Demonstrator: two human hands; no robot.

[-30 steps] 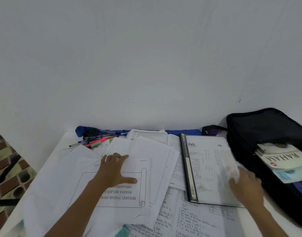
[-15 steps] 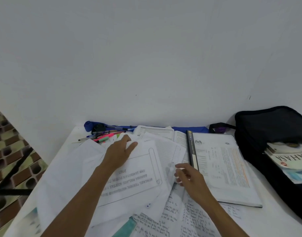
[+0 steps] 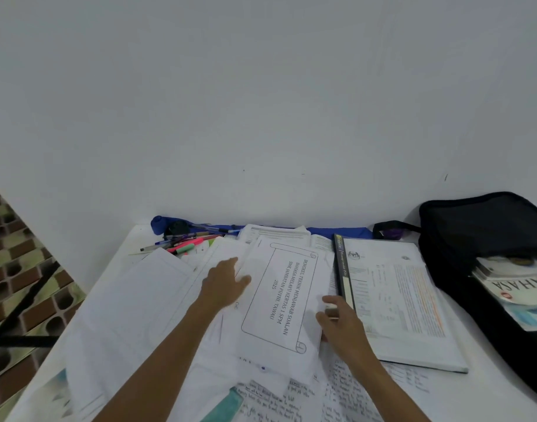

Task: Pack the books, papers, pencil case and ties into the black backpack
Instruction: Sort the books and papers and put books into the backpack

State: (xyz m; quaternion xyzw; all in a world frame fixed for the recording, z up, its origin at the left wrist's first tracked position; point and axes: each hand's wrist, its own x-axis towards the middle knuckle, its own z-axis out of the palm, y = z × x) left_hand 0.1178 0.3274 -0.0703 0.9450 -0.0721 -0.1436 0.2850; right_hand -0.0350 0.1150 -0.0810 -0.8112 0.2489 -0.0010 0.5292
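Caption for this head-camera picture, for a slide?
Left hand presses loose papers, right hand grips a printed booklet; open black backpack, books inside, alongside.

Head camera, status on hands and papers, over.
Left hand flat on cover sheet; right hand at its edge, grip unclear. Papers loose on table. Black backpack open, book inside.
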